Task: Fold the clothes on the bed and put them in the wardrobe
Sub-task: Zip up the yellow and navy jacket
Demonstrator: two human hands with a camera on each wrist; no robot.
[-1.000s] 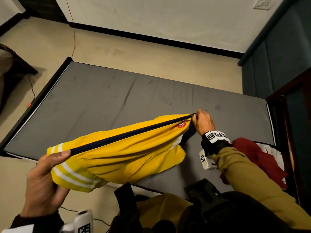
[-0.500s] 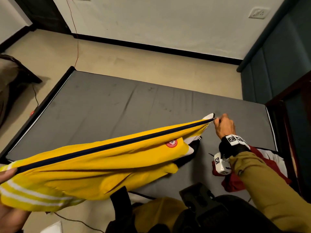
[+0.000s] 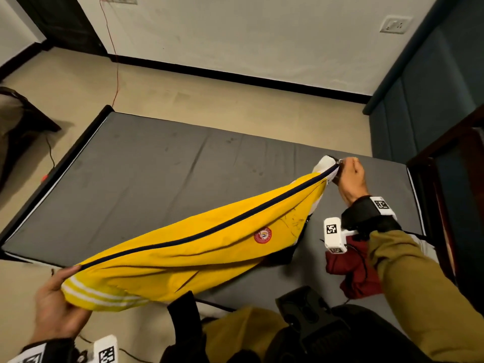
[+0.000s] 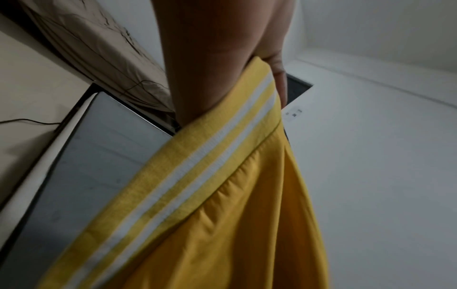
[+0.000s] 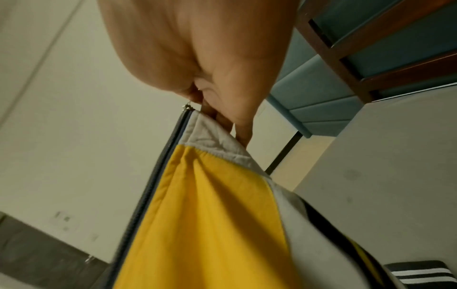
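Observation:
A yellow zip-up jacket (image 3: 199,255) with a dark zipper line, a round red badge and white-striped hem hangs stretched above the grey mattress (image 3: 162,174). My left hand (image 3: 56,307) grips the striped hem (image 4: 197,166) at the near left, off the bed's edge. My right hand (image 3: 349,176) pinches the white collar end by the zipper pull (image 5: 210,125) at the far right. The jacket (image 5: 210,224) sags between the two hands, its underside near the mattress. A dark red garment (image 3: 353,271) lies crumpled on the bed under my right forearm.
The mattress sits low on a beige floor (image 3: 209,100). A dark wooden frame (image 3: 445,179) and teal padded panel (image 3: 419,100) stand at the right. A red wire (image 3: 115,53) hangs down the far wall. Another piece of furniture (image 3: 18,113) is at the far left.
My right hand has carried the collar end farther right and away. The left hand, half out of view a moment ago, is back in view holding the hem. The jacket is pulled longer.

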